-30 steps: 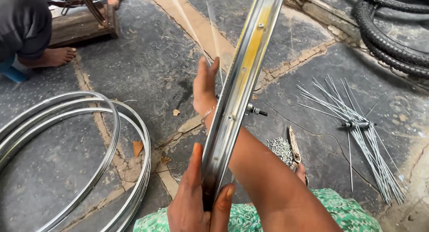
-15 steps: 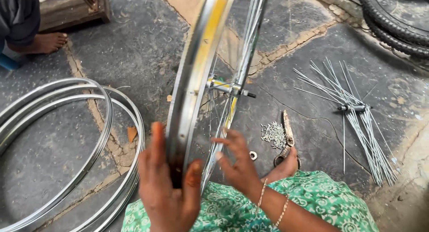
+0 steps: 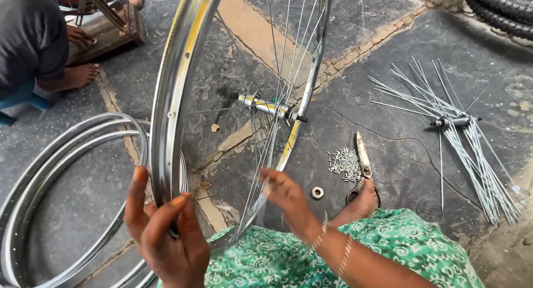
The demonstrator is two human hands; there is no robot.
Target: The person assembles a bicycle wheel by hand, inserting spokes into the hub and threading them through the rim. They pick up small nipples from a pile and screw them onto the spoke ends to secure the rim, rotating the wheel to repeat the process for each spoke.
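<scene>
**Two hands work on a spoked bicycle wheel held upright over a stone floor**

Seen from above, the left hand (image 3: 164,232) grips the near edge of a shiny metal wheel rim (image 3: 175,94), fingers and thumb clamped around it. The rim stands upright and tilted, rising from the person's lap toward the top of the view. Thin spokes (image 3: 288,55) run from it to a hub (image 3: 266,106) at the centre. The right hand (image 3: 286,196) reaches in among the lower spokes, fingers slightly apart and curled; whether they pinch a spoke cannot be told. A green patterned cloth (image 3: 400,243) covers the lap. On the dark floor lie a stack of bare rims (image 3: 61,155) at left, a small heap of spoke nipples (image 3: 344,160), a nut (image 3: 317,192), a hand tool (image 3: 363,163) and a second hub with loose spokes (image 3: 461,138) at right. Another person sits at upper left.
</scene>
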